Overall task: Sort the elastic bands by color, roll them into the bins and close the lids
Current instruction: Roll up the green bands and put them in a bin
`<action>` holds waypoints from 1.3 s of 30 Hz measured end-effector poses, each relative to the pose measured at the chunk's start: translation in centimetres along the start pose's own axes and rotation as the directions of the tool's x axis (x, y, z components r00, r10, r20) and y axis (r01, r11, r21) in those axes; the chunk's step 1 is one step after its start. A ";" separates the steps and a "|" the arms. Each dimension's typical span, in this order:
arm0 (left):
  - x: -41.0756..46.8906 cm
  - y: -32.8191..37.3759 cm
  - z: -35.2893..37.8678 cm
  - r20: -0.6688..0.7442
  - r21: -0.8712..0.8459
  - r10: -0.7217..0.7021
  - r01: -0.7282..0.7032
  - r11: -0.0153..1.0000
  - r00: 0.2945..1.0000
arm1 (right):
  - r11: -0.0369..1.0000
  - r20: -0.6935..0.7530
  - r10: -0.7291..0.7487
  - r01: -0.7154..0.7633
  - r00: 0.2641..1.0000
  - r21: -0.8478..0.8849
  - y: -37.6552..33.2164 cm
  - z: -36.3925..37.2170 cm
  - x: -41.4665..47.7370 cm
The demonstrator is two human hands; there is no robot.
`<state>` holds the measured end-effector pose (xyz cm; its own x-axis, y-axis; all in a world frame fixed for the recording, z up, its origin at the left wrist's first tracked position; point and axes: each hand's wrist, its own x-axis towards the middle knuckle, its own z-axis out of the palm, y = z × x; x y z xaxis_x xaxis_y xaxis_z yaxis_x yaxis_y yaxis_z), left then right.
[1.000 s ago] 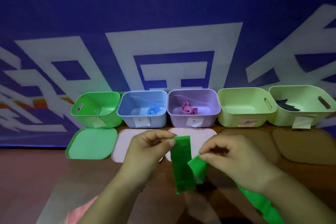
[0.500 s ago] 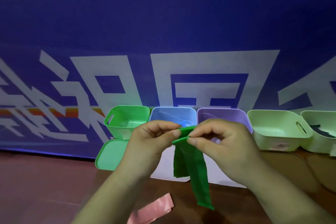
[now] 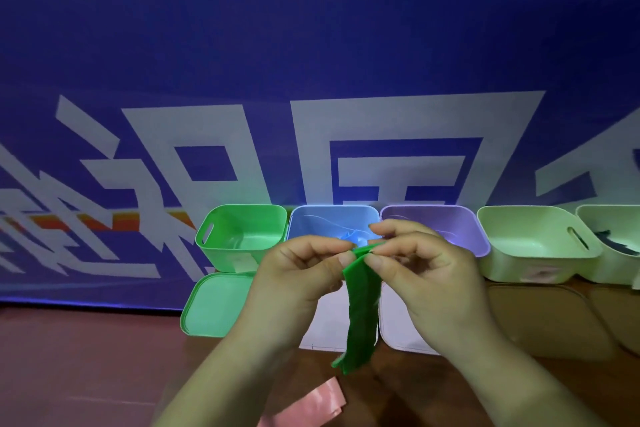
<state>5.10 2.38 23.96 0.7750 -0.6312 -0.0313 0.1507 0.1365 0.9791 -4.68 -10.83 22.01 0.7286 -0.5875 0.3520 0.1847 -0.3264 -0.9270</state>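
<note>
Trailing end of green band (image 3: 362,315) is gathered in, now doubled | long axis vertical, ends pointing down toward bench (image 3: 104,374) | left hand (image 3: 298,284), right hand (image 3: 426,281) both pinch its top fold, before blue bin (image 3: 322,222)

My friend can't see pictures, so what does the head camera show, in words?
The left hand and right hand pinch the top of a green band, which hangs down between them. Behind them stands a row of open bins, the green bin leftmost, its green lid lying in front. A pink band lies on the table below.
</note>
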 end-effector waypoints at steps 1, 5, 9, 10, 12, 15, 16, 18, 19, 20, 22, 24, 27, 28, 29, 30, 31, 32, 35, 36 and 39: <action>0.2 -0.2 0.0 0.002 0.013 -0.004 0.004 1.000 1.000 | 1.000 -0.007 0.009 -0.009 1.000 0.012 0.1 0.0 0.0; 1.1 -0.9 0.6 0.012 0.038 -0.021 0.020 0.999 1.000 | 0.998 -0.047 0.040 -0.038 0.998 0.045 0.4 -0.5 0.1; 1.6 -1.8 1.4 0.015 0.060 -0.044 0.043 0.997 0.999 | 0.996 -0.095 0.078 -0.073 0.992 0.056 1.0 -1.4 0.1; 1.7 -2.0 1.5 0.022 0.066 -0.048 0.047 0.997 0.999 | 0.996 -0.102 0.083 -0.078 0.991 0.052 1.2 -1.6 0.1; 1.8 -2.6 1.9 0.045 0.064 -0.065 0.062 0.996 0.997 | 0.995 -0.110 0.097 -0.094 0.989 0.032 1.7 -2.2 0.0; 1.9 -3.2 2.8 0.053 0.051 -0.074 0.072 0.996 0.996 | 0.992 -0.119 0.127 -0.126 0.985 0.019 2.6 -3.1 0.0; 2.0 -3.5 3.1 0.048 0.056 -0.066 0.063 0.996 0.997 | 0.990 -0.117 0.142 -0.139 0.983 0.035 2.9 -3.4 0.0; 2.2 -4.2 3.9 0.040 0.069 -0.046 0.043 0.997 0.998 | 0.980 -0.101 0.185 -0.176 0.978 0.096 3.6 -4.2 0.0; 2.3 -4.7 4.4 0.037 0.076 -0.044 0.042 0.996 0.998 | 0.973 -0.086 0.206 -0.195 0.975 0.122 3.9 -4.6 -0.1; 2.4 -5.2 4.8 0.033 0.082 -0.050 0.047 0.995 0.998 | 0.968 -0.069 0.221 -0.210 0.973 0.138 4.3 -5.1 -0.2; 2.7 -6.2 5.6 0.032 0.093 -0.072 0.068 0.993 0.997 | 0.961 -0.033 0.243 -0.235 0.970 0.145 5.2 -6.3 -0.3; 3.1 -7.6 6.4 0.042 0.125 -0.095 0.089 0.988 0.995 | 0.959 -0.015 0.262 -0.259 0.965 0.115 6.6 -8.1 -0.5; 3.5 -10.5 7.4 0.006 0.200 -0.177 0.172 0.964 0.984 | 0.941 -0.020 0.337 -0.337 0.941 0.022 10.0 -11.6 -1.0; 3.6 -11.6 7.7 -0.017 0.225 -0.213 0.211 0.951 0.977 | 0.925 -0.025 0.380 -0.380 0.925 -0.018 11.6 -13.0 -1.3; 3.7 -12.7 8.1 -0.034 0.253 -0.247 0.247 0.935 0.969 | 0.902 -0.032 0.427 -0.428 0.904 -0.059 13.3 -14.4 -1.7; 3.7 -13.8 8.5 -0.042 0.281 -0.281 0.281 0.918 0.959 | 0.871 -0.041 0.476 -0.478 0.878 -0.115 15.2 -15.9 -2.2; 3.6 -14.8 8.9 -0.052 0.302 -0.316 0.316 0.899 0.947 | 0.835 -0.041 0.522 -0.520 0.852 -0.182 17.1 -17.4 -2.9; 3.6 -15.8 9.3 -0.070 0.316 -0.347 0.351 0.881 0.935 | 0.794 -0.034 0.561 -0.549 0.827 -0.260 19.0 -18.9 -3.6; 3.5 -18.3 10.7 -0.112 0.341 -0.411 0.423 0.840 0.905 | 0.668 0.006 0.653 -0.572 0.757 -0.476 23.9 -22.8 -5.6; 3.5 -19.0 11.3 -0.120 0.353 -0.426 0.440 0.826 0.897 | 0.624 0.015 0.675 -0.559 0.738 -0.547 25.2 -23.8 -6.2; 3.4 -20.6 13.0 -0.145 0.359 -0.468 0.487 0.796 0.872 | 0.517 0.036 0.692 -0.460 0.721 -0.721 28.4 -26.2 -7.8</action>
<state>-3.40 -12.51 6.32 0.6939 -0.5039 -0.5143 0.2771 -0.4724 0.8367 -22.40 -34.93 -3.67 0.6769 -0.6229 -0.3922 -0.7157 -0.4325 -0.5484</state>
